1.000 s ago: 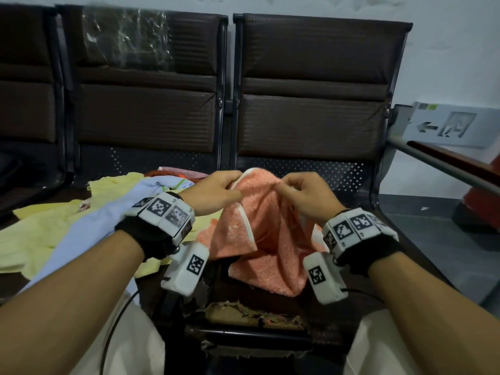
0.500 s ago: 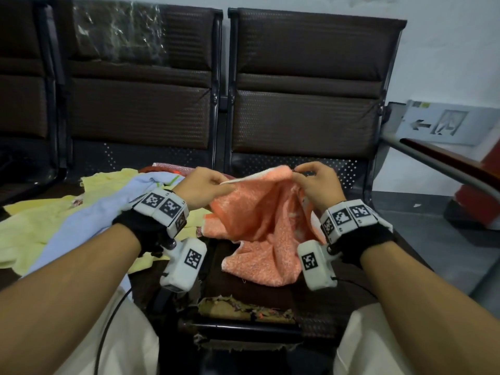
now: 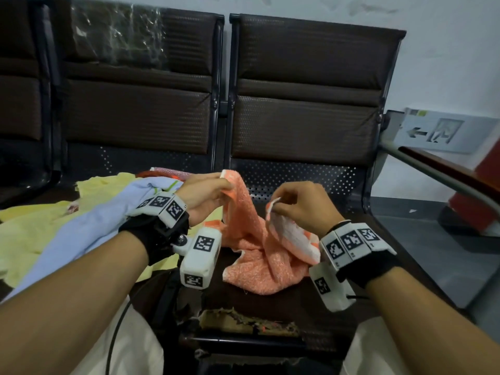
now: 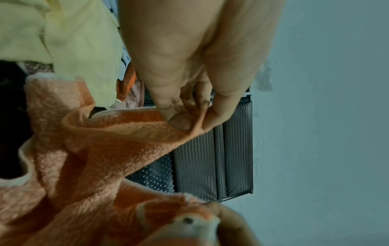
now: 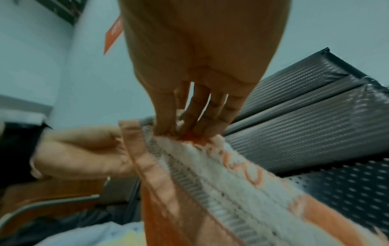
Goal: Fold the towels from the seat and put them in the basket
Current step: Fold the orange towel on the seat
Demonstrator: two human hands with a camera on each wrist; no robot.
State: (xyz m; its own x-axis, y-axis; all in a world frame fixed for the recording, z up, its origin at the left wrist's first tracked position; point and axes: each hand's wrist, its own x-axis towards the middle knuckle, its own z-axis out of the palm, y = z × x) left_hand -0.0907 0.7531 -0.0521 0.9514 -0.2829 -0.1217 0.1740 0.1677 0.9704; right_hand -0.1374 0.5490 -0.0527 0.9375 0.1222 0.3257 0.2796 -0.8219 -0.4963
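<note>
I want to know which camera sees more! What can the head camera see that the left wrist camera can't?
Only the head view shows the whole scene: both forearms, the light blue cloth, the arrow sign on the wall, and the torn front edge of the seat.

Only the left wrist view shows, up close, the left hand with its fingertips pinching a thin fold of the orange towel.

Both show the orange towel, the yellow cloth, the brown chair backs, and the left hand holding the towel.
</note>
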